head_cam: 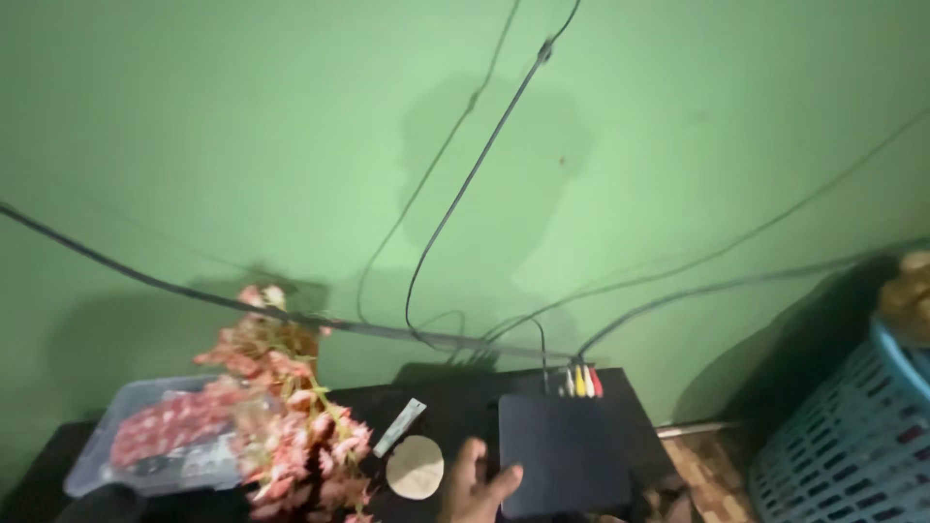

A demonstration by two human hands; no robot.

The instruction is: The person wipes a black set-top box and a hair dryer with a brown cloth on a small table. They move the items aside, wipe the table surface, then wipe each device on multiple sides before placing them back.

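One hand (475, 489) shows at the bottom edge, fingers spread, resting beside the left edge of a black set-top box (564, 450) on a dark table (455, 402). Which hand it is I cannot tell for sure; it looks like my left hand. It holds nothing. A round tan disc (415, 467) lies just left of the hand. Coloured plugs (582, 382) enter the back of the box. My right hand is out of view.
A bunch of pink artificial flowers (291, 416) stands left of the disc, beside a clear plastic container (155, 436). A small flat stick (399, 427) lies near the flowers. Black cables (465, 184) hang on the green wall. A blue plastic basket (852, 436) is at the right.
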